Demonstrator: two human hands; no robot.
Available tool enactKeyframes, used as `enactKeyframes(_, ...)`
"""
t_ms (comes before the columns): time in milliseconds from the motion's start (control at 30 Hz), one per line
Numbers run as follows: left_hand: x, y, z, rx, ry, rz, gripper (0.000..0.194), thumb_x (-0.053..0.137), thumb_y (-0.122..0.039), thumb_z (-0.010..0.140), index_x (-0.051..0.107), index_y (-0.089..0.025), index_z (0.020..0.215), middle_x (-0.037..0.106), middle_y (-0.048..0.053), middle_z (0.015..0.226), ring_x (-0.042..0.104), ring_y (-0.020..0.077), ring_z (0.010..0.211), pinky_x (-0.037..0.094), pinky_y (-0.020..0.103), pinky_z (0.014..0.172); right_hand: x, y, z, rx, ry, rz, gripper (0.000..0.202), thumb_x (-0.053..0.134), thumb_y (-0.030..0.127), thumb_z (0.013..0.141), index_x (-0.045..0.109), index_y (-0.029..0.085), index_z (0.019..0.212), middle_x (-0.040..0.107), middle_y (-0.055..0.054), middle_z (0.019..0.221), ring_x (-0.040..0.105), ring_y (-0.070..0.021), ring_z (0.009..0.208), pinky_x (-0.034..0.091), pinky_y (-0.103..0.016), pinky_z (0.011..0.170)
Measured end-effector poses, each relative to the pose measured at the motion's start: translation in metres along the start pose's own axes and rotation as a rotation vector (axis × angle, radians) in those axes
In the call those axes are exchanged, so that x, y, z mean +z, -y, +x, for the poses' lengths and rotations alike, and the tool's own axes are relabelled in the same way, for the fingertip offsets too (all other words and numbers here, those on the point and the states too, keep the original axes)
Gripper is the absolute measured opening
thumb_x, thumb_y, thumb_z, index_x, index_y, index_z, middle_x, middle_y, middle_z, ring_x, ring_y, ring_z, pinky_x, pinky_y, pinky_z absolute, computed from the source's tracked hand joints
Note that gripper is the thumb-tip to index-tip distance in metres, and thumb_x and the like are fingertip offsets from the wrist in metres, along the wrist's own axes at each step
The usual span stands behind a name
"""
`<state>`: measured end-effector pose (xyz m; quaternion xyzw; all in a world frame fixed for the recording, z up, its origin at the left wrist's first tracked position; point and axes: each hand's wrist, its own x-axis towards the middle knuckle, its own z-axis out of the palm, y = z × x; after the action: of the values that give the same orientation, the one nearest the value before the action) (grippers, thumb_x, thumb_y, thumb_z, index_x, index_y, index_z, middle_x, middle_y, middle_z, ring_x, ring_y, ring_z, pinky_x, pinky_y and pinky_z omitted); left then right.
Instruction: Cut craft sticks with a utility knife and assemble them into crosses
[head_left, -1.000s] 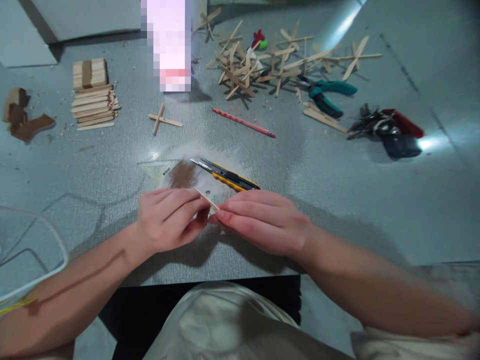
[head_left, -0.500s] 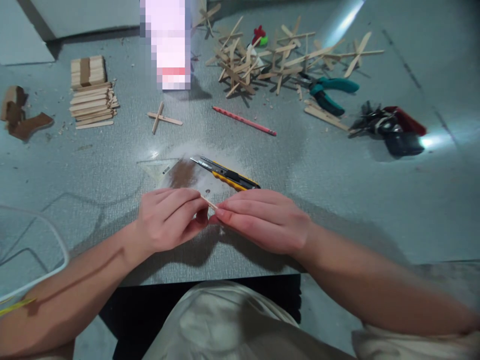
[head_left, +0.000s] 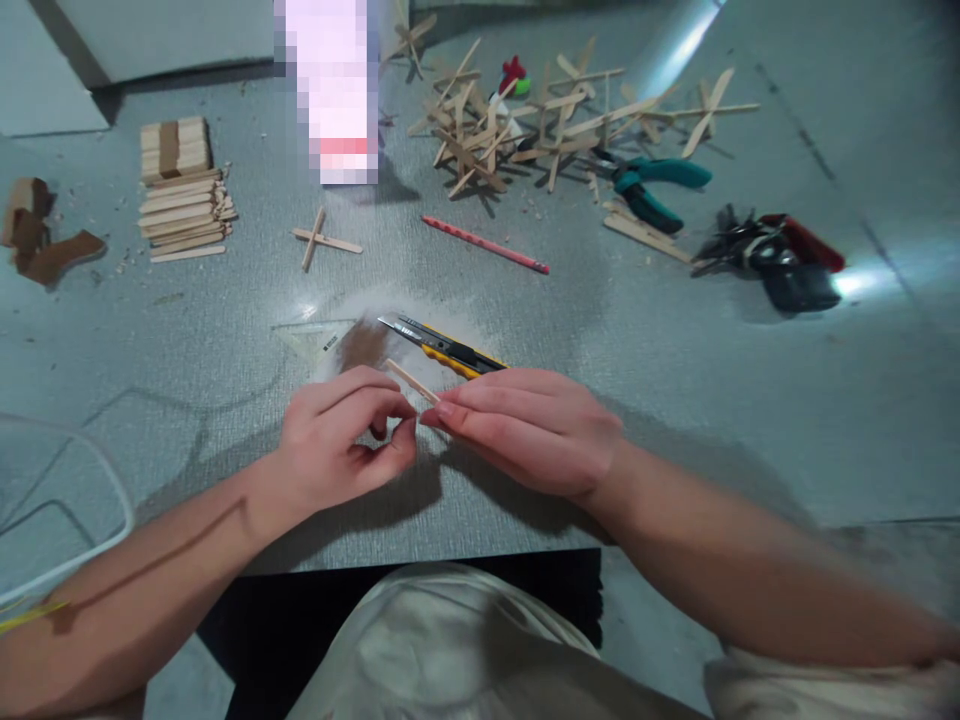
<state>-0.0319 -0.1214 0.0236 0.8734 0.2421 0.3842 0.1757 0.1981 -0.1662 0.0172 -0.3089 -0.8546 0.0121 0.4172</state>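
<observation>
The right hand (head_left: pixel 525 428) pinches one wooden stick (head_left: pixel 411 380) between thumb and fingers. The left hand (head_left: pixel 346 430) is just beside, its fingertips close together; whether they hold something, I cannot tell. Beyond lies the yellow-black cutter (head_left: pixel 448 347).

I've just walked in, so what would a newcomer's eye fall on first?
Probably the tangle of wooden sticks at the top, right of centre, with teal pliers at its lower right. Next, perhaps, the yellow-and-black cutter lying just beyond the right hand, whose fingers hold a thin stick.
</observation>
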Motion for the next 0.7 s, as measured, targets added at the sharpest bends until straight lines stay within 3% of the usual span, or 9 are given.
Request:
enactKeyframes(267,0.000,0.005,0.002,0.040,-0.028,0.042,0.008,0.072,-0.019,0.094,0.064,-0.020,0.097,0.077,0.003,0.090,0.068,0.0101,0.066,0.056,0.022,0.057,-0.006,0.004,0.003,-0.024,0.017,0.010,0.011,0.072,0.006,0.098,0.073,0.012,0.106,0.084,-0.011,0.096,0.082,-0.0179,0.091,0.071,-0.028,0.086)
enactKeyframes(467,-0.001,0.005,-0.001,0.152,-0.056,0.117,0.015,0.074,-0.009,0.089,0.067,-0.016,0.101,0.079,0.005,0.092,0.073,0.0118,0.071,0.059,0.022,0.062,-0.006,0.005,0.004,-0.020,0.025,0.017,0.012,0.068,0.009,0.101,0.072,0.020,0.106,0.085,-0.007,0.098,0.081,-0.0164,0.090,0.071,-0.029,0.082)
enactKeyframes(600,-0.003,0.007,0.000,0.213,-0.060,0.189,0.017,0.074,-0.009,0.087,0.067,-0.017,0.101,0.077,0.004,0.089,0.073,0.0140,0.072,0.059,0.025,0.062,0.002,0.005,0.001,0.080,-0.027,0.123,0.010,0.070,0.012,0.100,0.072,0.022,0.104,0.085,-0.006,0.099,0.080,-0.0142,0.088,0.068,-0.026,0.081)
enactKeyframes(700,-0.004,0.009,0.004,0.176,-0.118,0.198,0.018,0.075,-0.016,0.088,0.068,-0.015,0.105,0.076,0.010,0.099,0.075,0.0221,0.088,0.063,0.035,0.077,0.008,0.003,-0.001,0.175,-0.092,0.218,0.011,0.077,0.014,0.096,0.070,0.022,0.096,0.084,-0.004,0.093,0.079,-0.0125,0.080,0.067,-0.023,0.075)
